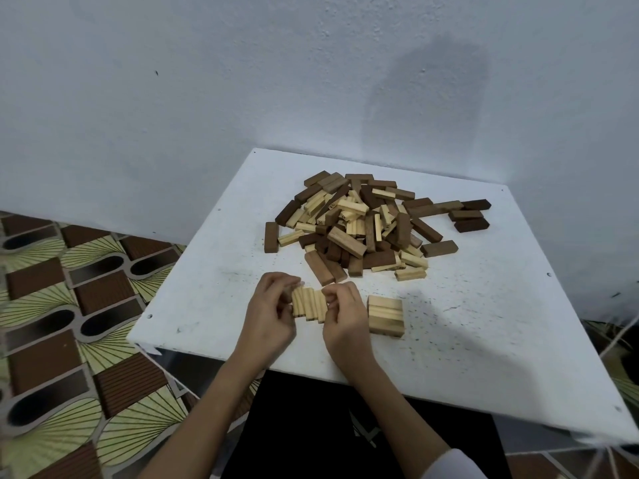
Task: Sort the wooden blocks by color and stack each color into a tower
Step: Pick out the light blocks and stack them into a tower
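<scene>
A mixed pile of wooden blocks (363,223), pale, mid-brown and dark brown, lies in the middle of the white table (484,323). Near the front edge, several pale blocks (308,304) are pressed side by side between my left hand (269,312) and my right hand (345,316). My left fingers grip the row's left end and my right fingers grip its right end. Just right of my right hand stands a low stack of pale blocks (385,316), apart from both hands.
A few dark blocks (470,216) lie loose at the pile's right side. The table stands against a pale blue wall (311,81). A patterned floor (69,305) shows on the left. My dark-clothed lap (311,426) is below the front edge.
</scene>
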`<state>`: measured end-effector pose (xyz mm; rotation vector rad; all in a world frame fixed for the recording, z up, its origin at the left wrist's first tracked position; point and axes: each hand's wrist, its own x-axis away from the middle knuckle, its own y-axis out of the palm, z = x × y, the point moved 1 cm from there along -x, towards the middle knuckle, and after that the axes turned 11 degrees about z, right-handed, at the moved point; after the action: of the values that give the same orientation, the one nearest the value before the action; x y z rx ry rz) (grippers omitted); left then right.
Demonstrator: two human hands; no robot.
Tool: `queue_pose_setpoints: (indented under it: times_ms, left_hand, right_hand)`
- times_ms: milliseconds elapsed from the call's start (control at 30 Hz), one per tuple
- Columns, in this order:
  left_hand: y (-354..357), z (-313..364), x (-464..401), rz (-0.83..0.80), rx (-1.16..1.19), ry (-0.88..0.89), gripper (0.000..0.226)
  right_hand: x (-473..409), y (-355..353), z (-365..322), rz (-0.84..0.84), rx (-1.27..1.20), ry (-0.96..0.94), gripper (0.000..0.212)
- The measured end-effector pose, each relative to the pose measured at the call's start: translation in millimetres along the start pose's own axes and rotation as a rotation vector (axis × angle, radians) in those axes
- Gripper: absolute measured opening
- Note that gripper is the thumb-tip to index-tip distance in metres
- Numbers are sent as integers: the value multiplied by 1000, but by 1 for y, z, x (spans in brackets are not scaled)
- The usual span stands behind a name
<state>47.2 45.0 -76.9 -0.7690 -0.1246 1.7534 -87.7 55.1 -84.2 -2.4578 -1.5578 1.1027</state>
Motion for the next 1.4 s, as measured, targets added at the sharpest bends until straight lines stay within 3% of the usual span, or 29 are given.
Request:
queue_pose_setpoints:
  times_ms: [267, 400, 567, 1400]
  left_hand:
    - [-7, 3, 2, -160, 99, -157, 71]
    - [-9, -3, 0, -233, 64, -34, 81]
    - [-9, -2, -2, -263, 77, -66, 78]
    - [-13, 1, -7, -363, 53, -72, 77]
  right_hand:
    - [0, -2, -3, -30, -8, 10, 36]
    - [0, -2, 0, -133, -8, 11, 49]
    - [1, -1, -1, -209, 20, -28, 63]
    - [-1, -5, -6, -276, 49, 19, 65]
